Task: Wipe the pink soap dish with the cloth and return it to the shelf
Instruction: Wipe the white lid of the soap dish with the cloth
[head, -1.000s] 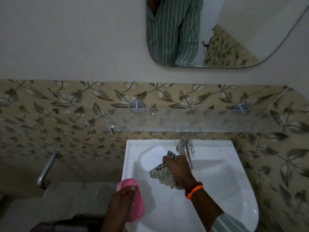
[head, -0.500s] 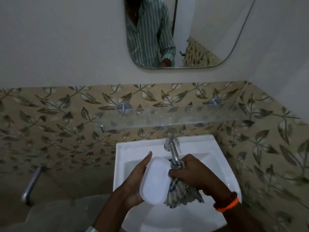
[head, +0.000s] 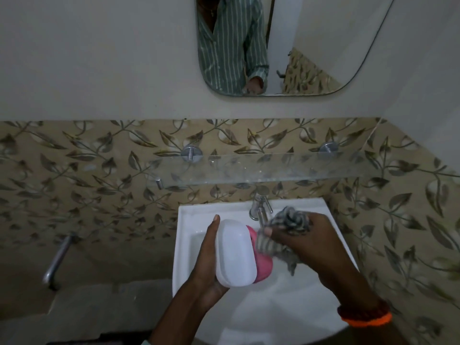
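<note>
Now, step: I judge I'm in the wiping, with the return to the shelf not yet begun.
Dish: the soap dish (head: 258, 257) is over the sink (head: 184, 245), white lid toward me, pink base showing on its right side.
Left hand: my left hand (head: 209, 260) has its grip wrapped around the dish from the left.
Right hand: my right hand (head: 306, 242) has its grip bunched on the cloth (head: 286, 225), which touches the pink edge.
Shelf: the glass shelf (head: 261, 169) sits above the tap (head: 260, 206), farther back.
Next: I'd rub the cloth over the pink part, then lift the dish past the tap onto the shelf.
</note>
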Available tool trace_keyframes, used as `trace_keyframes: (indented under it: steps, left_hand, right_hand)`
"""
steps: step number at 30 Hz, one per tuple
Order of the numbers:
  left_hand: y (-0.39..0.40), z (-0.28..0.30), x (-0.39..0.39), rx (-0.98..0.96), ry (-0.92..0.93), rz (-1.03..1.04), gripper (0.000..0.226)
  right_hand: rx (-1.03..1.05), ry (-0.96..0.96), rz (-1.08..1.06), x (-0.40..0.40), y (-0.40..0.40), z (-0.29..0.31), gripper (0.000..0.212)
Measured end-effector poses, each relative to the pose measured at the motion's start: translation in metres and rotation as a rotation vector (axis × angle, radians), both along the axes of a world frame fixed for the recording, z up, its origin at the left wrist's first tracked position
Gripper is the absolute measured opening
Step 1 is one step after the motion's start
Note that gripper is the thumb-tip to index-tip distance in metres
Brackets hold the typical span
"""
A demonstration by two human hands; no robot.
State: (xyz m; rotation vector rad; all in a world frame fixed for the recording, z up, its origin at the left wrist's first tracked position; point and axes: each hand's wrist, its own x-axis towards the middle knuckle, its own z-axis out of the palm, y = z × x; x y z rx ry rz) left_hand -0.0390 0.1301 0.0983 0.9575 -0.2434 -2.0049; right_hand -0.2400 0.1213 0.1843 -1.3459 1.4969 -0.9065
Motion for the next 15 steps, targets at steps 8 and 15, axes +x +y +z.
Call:
trace_keyframes:
  steps: [8,15]
  left_hand:
    - [-0.009,0.017,-0.025,-0.059,-0.034,0.012,0.064]
    - [0.001,0.022,-0.004,0.046,-0.102,0.021,0.087]
  right_hand:
    - [-0.482,0.466,0.213,0.058,0.024,-0.003,0.015]
    - [-0.3,0.272,0.467,0.057,0.044,-0.008,0.021]
